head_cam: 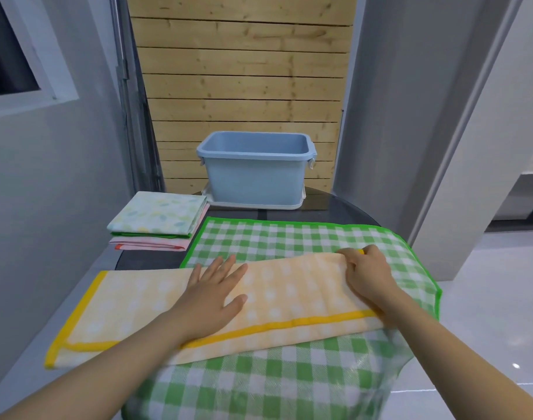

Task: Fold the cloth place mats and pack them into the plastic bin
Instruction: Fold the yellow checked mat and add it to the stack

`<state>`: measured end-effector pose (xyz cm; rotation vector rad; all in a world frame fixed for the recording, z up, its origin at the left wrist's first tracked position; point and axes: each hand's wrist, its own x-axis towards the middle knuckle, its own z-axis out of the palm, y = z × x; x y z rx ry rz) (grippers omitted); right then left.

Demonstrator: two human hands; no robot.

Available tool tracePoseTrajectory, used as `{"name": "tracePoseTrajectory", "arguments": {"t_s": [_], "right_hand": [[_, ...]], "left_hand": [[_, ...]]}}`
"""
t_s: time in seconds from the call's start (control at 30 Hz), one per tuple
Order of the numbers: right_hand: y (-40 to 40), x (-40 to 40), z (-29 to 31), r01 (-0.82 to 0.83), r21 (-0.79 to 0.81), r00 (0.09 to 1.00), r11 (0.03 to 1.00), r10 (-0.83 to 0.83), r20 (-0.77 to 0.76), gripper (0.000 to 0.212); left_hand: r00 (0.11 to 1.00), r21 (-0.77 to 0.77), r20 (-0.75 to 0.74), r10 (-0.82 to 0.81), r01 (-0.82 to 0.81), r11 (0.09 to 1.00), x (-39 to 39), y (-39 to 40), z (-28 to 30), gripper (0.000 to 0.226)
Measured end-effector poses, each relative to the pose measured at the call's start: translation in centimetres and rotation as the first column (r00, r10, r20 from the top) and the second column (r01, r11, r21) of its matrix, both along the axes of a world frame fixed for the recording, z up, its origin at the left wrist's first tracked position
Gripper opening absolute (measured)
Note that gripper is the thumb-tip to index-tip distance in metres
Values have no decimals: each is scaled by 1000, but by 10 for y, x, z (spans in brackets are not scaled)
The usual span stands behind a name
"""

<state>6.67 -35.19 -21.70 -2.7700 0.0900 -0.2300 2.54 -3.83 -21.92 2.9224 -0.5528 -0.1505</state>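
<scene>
Centre frame: flattening yellow mat [289,295] with spread left hand [212,301] as anchor; pinching its right end with right hand [366,275] for folding; bin [256,174] waiting above.

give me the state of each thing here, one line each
yellow mat: folded lengthwise, lying on the green mat
green checked mat: unfolded, spread flat, draped over the table edge
folded mat stack: folded, beside the bin
blue bin: open, looks empty
left hand: flat, pressing the yellow mat
right hand: gripping the yellow mat's end
</scene>
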Motion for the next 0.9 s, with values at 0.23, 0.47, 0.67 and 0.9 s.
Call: {"name": "tracePoseTrajectory", "arguments": {"t_s": [0.23,0.47,0.67,0.9], "right_hand": [[18,-10,-11,108,-178,993,978,-98,66,47],[30,-18,-4,-259,-283,958,923,282,45,77],[45,-29,-11,-333,-226,941,915,310,-133,109],[35,-28,-7,-229,-206,963,951,191,-190,115]], "left_hand": [[1000,-57,-10,-20,20,998,-2,-17,4,65],[996,64,-84,14,-9,998,-3,-37,0,89],[998,83,-53,17,-13,996,-1,-38,-5,94],[999,71,-37,5,-3,997,-2,-26,-6,97]]}}
